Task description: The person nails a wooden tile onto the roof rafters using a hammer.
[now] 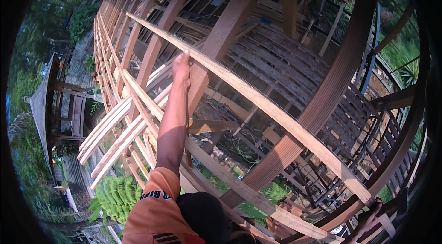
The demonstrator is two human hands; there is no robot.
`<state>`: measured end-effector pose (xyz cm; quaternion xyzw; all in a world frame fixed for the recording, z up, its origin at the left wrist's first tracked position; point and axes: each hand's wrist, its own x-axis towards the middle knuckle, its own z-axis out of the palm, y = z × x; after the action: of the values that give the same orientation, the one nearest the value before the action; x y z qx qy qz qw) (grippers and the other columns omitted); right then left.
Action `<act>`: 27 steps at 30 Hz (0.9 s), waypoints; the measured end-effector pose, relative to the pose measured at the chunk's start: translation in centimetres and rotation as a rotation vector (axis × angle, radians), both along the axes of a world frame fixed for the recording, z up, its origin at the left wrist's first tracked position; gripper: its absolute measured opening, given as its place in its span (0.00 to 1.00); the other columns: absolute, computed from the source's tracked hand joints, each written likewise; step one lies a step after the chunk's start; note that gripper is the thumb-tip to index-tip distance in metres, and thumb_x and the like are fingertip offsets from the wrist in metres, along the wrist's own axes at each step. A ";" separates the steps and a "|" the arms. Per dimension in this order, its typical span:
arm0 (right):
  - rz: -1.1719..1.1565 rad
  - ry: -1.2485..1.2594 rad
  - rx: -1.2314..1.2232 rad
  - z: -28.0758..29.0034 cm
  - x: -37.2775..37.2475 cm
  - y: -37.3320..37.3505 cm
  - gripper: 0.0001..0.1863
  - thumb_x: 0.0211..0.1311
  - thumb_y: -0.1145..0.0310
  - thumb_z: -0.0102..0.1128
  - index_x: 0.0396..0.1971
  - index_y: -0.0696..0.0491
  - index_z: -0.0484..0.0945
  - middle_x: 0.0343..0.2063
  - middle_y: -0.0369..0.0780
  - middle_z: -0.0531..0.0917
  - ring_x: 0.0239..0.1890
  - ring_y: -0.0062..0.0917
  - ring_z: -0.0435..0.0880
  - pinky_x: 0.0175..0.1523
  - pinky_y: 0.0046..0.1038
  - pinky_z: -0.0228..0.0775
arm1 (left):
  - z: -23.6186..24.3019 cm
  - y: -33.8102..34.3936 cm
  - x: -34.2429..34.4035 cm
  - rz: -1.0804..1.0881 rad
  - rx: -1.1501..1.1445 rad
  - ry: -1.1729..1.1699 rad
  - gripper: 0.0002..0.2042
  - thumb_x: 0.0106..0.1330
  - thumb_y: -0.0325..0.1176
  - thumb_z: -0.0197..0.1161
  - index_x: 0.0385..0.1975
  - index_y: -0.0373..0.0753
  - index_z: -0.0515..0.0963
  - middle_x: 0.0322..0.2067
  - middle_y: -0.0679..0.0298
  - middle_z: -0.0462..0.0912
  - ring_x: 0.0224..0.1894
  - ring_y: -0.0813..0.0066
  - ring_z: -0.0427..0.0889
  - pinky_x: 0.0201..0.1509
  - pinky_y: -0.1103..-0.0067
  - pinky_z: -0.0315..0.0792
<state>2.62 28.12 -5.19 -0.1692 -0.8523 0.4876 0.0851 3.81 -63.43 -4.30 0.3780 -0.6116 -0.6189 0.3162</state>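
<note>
A long sawn wooden batten [271, 106] lies slantwise over dark rafters, running from the upper left to the lower right. My left arm, in an orange sleeve, reaches forward, and my left hand [181, 67] is closed on the batten's near edge, thumb up against it. Its other fingers are partly hidden. Down at the lower right, in shade, my right hand [367, 218] is at the batten's end, its fingers curled against it. Beneath the batten run a thick rafter [230, 32] and a ridged brown rafter [317, 110].
Several loose battens [115, 126] stick out across the frame to the left of my arm. Far below, through the open framing, is a slatted wooden deck [271, 64]. A small roofed pavilion [43, 101] stands at the left, with a fern [117, 195] below me.
</note>
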 end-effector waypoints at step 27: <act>-0.001 0.210 0.346 4.8 -0.4 -7.9 0.16 0.72 0.60 0.53 0.34 0.59 0.81 0.28 0.38 0.81 0.28 0.22 0.74 0.34 0.27 0.63 | 0.2 -0.7 0.3 -0.026 0.085 -0.020 0.18 0.71 0.45 0.61 0.44 0.33 0.80 0.36 0.62 0.84 0.33 0.76 0.79 0.40 0.78 0.73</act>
<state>2.23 20.22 -0.38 -0.1007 -0.9097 0.3490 0.2013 4.14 -64.13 -4.13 0.3894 -0.5928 -0.6445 0.2857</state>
